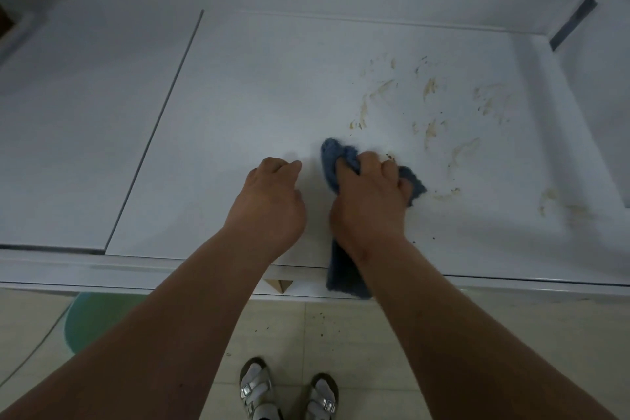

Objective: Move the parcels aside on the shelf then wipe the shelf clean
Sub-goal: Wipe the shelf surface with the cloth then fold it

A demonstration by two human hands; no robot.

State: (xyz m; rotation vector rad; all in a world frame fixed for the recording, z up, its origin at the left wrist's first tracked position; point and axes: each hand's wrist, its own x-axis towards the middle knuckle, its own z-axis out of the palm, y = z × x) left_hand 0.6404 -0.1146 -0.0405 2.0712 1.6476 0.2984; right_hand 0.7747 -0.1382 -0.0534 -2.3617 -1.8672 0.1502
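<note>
A white shelf (259, 89) fills the view, with brownish smears (429, 119) and crumbs across its right half. My right hand (370, 201) is shut on a blue cloth (332, 160), pressing it onto the shelf just left of the smears; one end of the cloth hangs over the front edge. My left hand (269, 201) rests beside it on the shelf, fingers curled with nothing in them. No parcels are in view.
A dark seam (160, 126) divides the shelf from a white panel on the left. A white upright (593, 78) borders the right side. Below the front edge lie a tiled floor with crumbs (320, 324), a green round object (95, 320), and my sandalled feet (289, 392).
</note>
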